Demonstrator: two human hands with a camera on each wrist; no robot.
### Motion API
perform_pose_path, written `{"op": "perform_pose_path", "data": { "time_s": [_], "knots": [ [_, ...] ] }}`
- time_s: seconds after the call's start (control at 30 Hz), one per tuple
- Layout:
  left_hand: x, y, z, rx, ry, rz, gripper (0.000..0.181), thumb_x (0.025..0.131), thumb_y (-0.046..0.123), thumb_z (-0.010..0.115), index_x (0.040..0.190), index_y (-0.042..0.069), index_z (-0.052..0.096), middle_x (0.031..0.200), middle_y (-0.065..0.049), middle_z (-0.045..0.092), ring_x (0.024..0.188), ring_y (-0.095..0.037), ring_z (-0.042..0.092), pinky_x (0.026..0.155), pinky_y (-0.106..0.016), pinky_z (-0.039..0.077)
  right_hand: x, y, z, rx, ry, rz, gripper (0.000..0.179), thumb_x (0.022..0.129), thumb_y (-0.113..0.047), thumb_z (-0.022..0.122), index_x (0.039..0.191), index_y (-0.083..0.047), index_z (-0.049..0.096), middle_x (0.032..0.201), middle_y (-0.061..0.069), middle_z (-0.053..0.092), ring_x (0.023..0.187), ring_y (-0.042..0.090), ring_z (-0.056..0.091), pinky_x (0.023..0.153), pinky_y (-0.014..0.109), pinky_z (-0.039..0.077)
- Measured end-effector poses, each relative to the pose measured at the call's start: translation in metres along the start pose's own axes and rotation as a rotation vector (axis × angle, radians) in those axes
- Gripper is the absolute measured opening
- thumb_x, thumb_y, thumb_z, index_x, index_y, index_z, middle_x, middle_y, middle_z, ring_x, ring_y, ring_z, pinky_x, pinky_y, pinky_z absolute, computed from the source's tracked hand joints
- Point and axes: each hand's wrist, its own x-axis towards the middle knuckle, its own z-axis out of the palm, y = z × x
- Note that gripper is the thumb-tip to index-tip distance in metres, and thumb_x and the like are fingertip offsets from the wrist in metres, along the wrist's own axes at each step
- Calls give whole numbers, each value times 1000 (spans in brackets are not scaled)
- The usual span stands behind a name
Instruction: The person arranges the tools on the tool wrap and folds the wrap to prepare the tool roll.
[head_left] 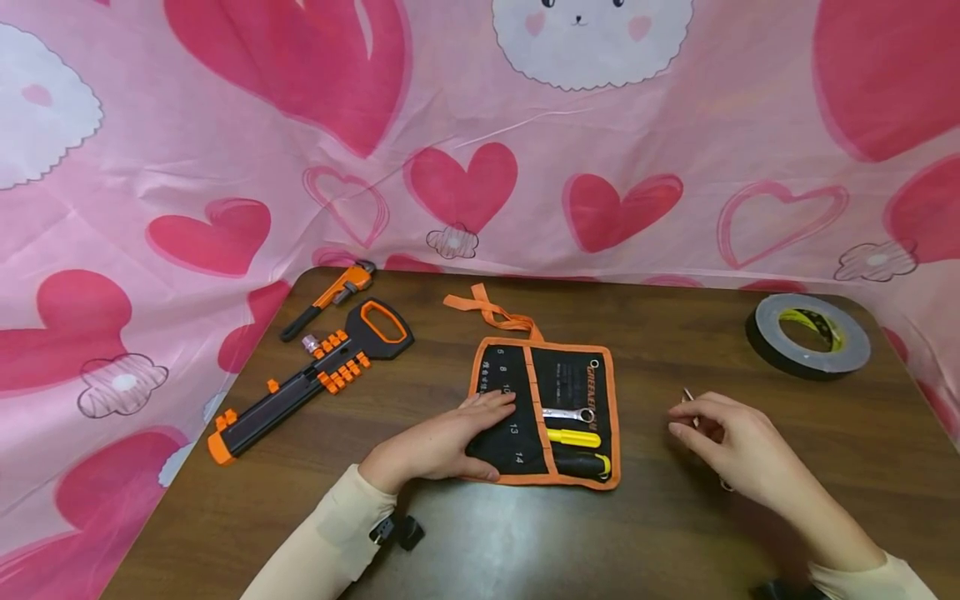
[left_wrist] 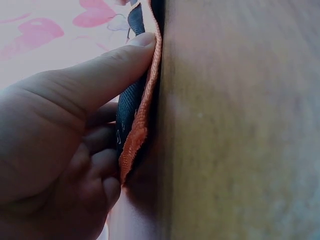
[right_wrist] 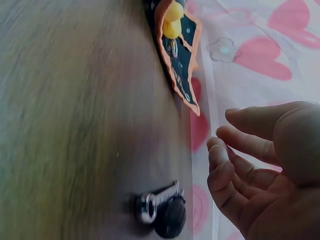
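A black tool pouch (head_left: 498, 450) with orange trim lies flat mid-table. My left hand (head_left: 453, 437) rests on its left half, fingers stretched over the numbered pockets; in the left wrist view the thumb (left_wrist: 107, 75) touches the trim. A combination wrench (head_left: 570, 414), a yellow handle (head_left: 573, 437) and a black-and-yellow handle (head_left: 581, 464) stick out of the pockets. Right of the pouch, my right hand (head_left: 738, 446) hovers, thumb and fingers apart with nothing between them. Below it a metal wrench (right_wrist: 150, 207) lies on the table beside a dark rounded piece (right_wrist: 171, 217).
An orange pipe wrench (head_left: 330, 300) lies at the back left. In front of it is a long black holder (head_left: 281, 408) with orange clips and handle. A roll of tape (head_left: 787, 358) sits at the back right. Orange ties (head_left: 495, 312) trail behind the pouch.
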Motion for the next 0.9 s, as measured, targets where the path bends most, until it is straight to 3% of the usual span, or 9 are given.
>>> {"op": "perform_pose_path", "data": {
  "time_s": [0.53, 0.9],
  "knots": [
    [0, 0, -1, 18, -3, 11, 94, 95, 41, 84, 171, 17, 34, 182, 7, 22, 170, -20, 12, 135, -51, 25, -17, 26, -12, -7, 119, -10, 23, 83, -3, 90, 99, -16, 82, 85, -17, 67, 71, -11, 54, 62, 12, 42],
    [0, 0, -2, 1, -2, 4, 94, 94, 41, 85, 171, 18, 35, 181, 9, 22, 170, -19, 12, 135, -51, 25, -27, 41, -18, -29, 115, 53, 21, 84, -6, 89, 101, -16, 82, 85, -16, 66, 72, -12, 50, 62, 12, 38]
  ]
}}
